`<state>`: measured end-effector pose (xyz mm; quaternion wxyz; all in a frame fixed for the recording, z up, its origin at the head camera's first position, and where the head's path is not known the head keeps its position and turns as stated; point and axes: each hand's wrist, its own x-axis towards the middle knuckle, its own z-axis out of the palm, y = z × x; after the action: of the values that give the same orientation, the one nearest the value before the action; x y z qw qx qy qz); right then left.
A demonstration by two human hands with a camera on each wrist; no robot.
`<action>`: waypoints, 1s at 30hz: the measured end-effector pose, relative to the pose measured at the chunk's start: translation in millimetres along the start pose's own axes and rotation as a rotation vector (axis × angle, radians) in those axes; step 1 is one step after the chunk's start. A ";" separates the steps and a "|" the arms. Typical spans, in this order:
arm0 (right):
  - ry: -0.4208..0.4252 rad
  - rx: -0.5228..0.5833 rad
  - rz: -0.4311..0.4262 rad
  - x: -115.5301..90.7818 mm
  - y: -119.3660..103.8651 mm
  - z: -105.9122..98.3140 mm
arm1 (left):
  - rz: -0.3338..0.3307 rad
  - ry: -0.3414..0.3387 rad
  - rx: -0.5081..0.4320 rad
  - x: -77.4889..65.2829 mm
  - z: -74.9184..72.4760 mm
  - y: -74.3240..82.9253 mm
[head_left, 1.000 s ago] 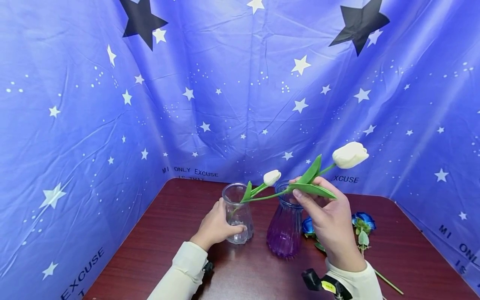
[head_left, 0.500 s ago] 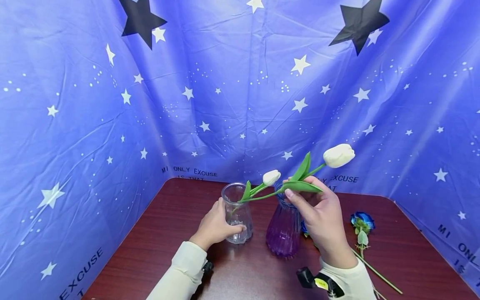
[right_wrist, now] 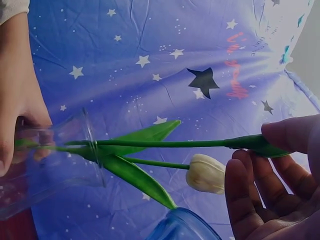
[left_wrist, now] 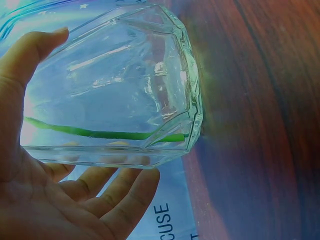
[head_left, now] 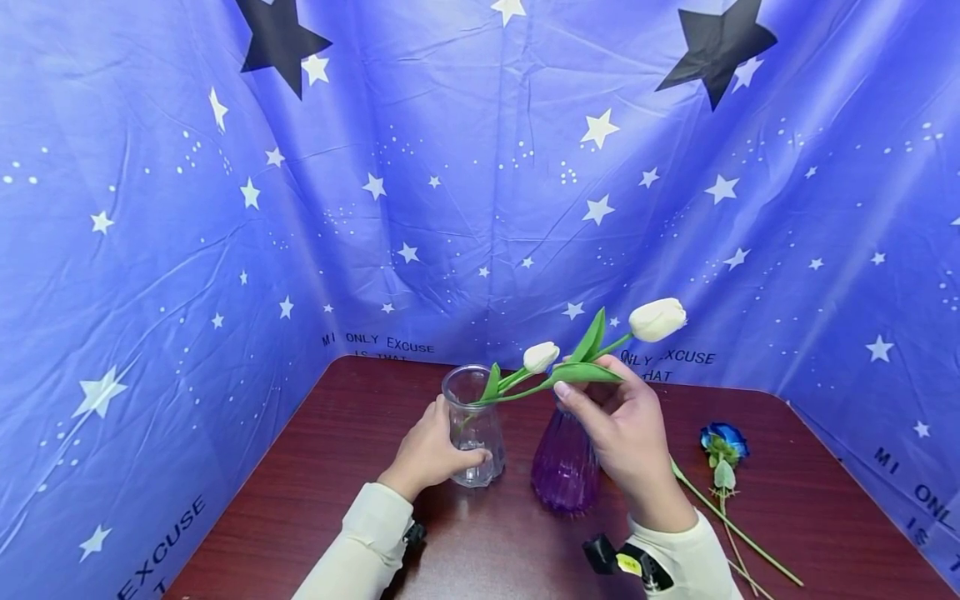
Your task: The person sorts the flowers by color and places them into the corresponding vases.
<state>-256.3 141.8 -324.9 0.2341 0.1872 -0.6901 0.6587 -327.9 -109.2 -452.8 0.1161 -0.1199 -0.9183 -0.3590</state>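
Note:
A clear glass vase (head_left: 480, 468) stands on the table, and my left hand (head_left: 429, 454) grips its side, thumb and fingers around it. One white tulip (head_left: 541, 357) leans out of it to the right; its green stem (left_wrist: 100, 134) reaches the vase's base in the left wrist view. With thumb and fingers, my right hand (head_left: 633, 437) pinches another white tulip (head_left: 657, 320) by the stem near its leaves. That flower lies slanted, bloom up to the right. Its stem's lower end (right_wrist: 75, 143) is at the clear vase's mouth.
A purple ribbed vase (head_left: 566, 471) with a blue rim stands behind my right hand, which partly covers it. A blue rose (head_left: 723, 442) lies on the right of the table (head_left: 315, 467), with another green stem (head_left: 757, 533) beside it. A blue star-printed cloth (head_left: 480, 183) surrounds the table.
My right hand has moved left and slightly down with its tulip, bringing the stem further toward the clear vase. The left hand and the vase have stayed in place.

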 end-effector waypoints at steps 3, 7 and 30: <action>-0.015 0.006 0.019 -1.0 0.7 2.4 | 0.004 0.005 0.004 0.0 0.1 -0.4; -0.033 0.001 0.034 -1.4 3.1 6.0 | 0.009 0.010 0.009 0.0 -0.6 -0.6; -0.109 -0.085 0.064 -5.0 13.6 15.2 | 0.013 0.017 0.012 -0.2 0.0 0.8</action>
<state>-261.1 127.3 -339.2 0.1829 0.1906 -0.7349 0.6246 -327.4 -108.6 -452.4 0.1271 -0.1221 -0.9186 -0.3538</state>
